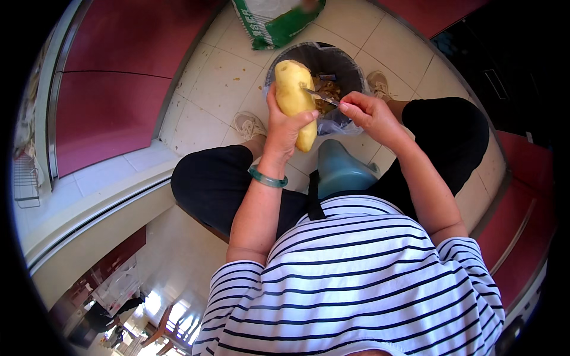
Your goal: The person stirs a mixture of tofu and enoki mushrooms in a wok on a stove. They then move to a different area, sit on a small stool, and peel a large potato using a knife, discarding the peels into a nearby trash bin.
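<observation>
My left hand grips a large, long yellow tuber that looks like a potato. Its skin is mostly off, with a few brown spots left at the top end and along the side. In my right hand is a small metal peeler or knife; which of the two cannot be told. The tip of its blade meets the tuber's right side near a dark spot. Below both hands stands a dark round bin with a clear plastic liner, holding brown peelings.
A green and white printed sack lies beyond the bin. A teal plastic object sits between my legs. Scraps dot the tiled floor. Red cabinet panels flank both sides, and a raised sill runs at left.
</observation>
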Motion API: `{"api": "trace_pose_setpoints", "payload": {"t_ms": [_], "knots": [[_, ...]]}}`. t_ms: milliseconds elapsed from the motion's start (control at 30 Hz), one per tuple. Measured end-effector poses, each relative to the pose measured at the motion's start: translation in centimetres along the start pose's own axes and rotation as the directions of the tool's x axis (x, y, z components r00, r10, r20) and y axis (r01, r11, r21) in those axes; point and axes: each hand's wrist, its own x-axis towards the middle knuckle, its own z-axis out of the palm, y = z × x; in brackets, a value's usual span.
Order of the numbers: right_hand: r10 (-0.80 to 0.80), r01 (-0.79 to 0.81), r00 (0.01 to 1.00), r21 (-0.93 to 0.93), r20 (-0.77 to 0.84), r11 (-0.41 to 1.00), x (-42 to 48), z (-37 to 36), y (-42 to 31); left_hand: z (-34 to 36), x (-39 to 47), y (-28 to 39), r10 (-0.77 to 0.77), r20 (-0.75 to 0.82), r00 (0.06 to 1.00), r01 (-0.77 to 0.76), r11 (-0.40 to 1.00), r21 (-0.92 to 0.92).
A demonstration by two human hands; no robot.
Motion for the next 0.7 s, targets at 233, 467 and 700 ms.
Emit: {"api": "trace_pose_setpoints", "payload": {"t_ms": [233, 467, 700], "knots": [[-0.138, 0.103, 0.968, -0.17, -0.208, 0.98, -0.5, 3.1, 0.6, 0.5, 0.0, -0.3, 0.012, -0.07, 0.997, -0.016, 0.998, -0.06], [-0.004, 0.047, 0.975, 0.187, -0.222, 0.981, -0.5, 5.0, 2.6, 1.0, 0.1, -0.3, -0.045, -0.083, 0.996, 0.039, 0.996, -0.075], [0.118, -0.063, 0.987, 0.422, -0.106, 0.904, -0.9, 4.0, 2.6, 0.6, 0.1, -0.7, -0.052, -0.093, 0.994, 0.046, 0.997, -0.069]]}}
